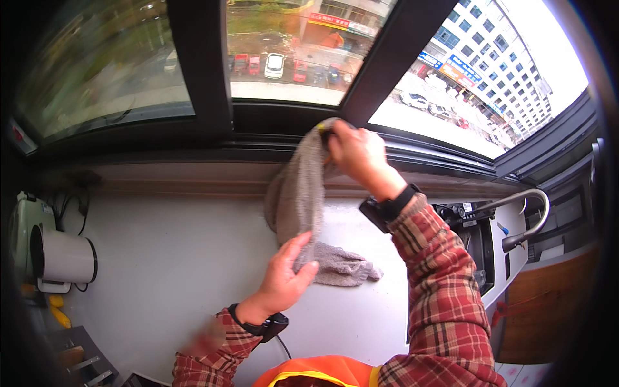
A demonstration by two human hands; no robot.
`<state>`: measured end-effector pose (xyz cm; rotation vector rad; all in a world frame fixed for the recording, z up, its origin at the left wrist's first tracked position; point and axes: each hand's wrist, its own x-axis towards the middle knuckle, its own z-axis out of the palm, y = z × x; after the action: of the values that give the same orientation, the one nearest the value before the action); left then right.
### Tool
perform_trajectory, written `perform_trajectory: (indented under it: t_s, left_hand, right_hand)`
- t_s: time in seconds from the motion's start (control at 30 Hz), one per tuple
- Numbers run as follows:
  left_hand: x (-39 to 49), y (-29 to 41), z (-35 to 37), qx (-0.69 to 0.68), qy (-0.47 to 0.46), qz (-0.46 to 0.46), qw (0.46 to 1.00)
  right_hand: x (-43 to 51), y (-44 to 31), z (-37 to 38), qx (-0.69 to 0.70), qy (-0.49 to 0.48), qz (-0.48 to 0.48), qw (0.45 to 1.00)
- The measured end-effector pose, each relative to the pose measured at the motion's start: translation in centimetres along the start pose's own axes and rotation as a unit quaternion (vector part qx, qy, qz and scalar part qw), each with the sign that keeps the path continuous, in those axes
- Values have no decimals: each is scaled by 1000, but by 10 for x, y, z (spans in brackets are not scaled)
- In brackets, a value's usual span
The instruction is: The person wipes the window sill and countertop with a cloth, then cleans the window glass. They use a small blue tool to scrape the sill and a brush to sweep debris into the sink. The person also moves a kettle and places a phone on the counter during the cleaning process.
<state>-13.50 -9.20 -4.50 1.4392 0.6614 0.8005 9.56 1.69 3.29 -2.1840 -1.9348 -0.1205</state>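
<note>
A grey cloth (302, 193) hangs from my right hand (360, 152), whose fingers grip its upper end near the window frame. The cloth's lower part reaches the white countertop (169, 271), where one end lies crumpled towards the right. Lower down, my left hand (285, 278) is at the cloth's edge with the thumb and fingers apart; whether it pinches any fabric cannot be told. A dark object with a yellow spot shows beside my right fingers, partly hidden by them.
At the left stand a white kettle (67, 254), a pale green appliance (29, 225) with cables, and a yellow item (59, 312). The sink (478, 242) with its curved faucet (544, 208) is at the right. Dark window frames (290, 113) run along the back.
</note>
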Motion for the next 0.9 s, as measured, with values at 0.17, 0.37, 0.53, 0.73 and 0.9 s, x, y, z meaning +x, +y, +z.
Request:
perform_trajectory:
  t_s: [0.17, 0.37, 0.53, 0.73, 0.9]
  left_hand:
    - [2, 7, 11, 30, -33, 24, 999]
    - [-3, 1, -6, 44, 16, 31, 998]
    - [3, -5, -23, -39, 64, -8, 997]
    - [15, 6, -20, -50, 61, -27, 997]
    - [23, 9, 9, -15, 25, -44, 999]
  right_hand:
    - [-11, 24, 8, -34, 77, 12, 996]
    - [-7, 18, -9, -64, 28, 75, 995]
    - [1, -18, -9, 114, -12, 36, 993]
    - [2, 5, 22, 76, 36, 18, 996]
    - [-19, 56, 15, 35, 119, 32, 992]
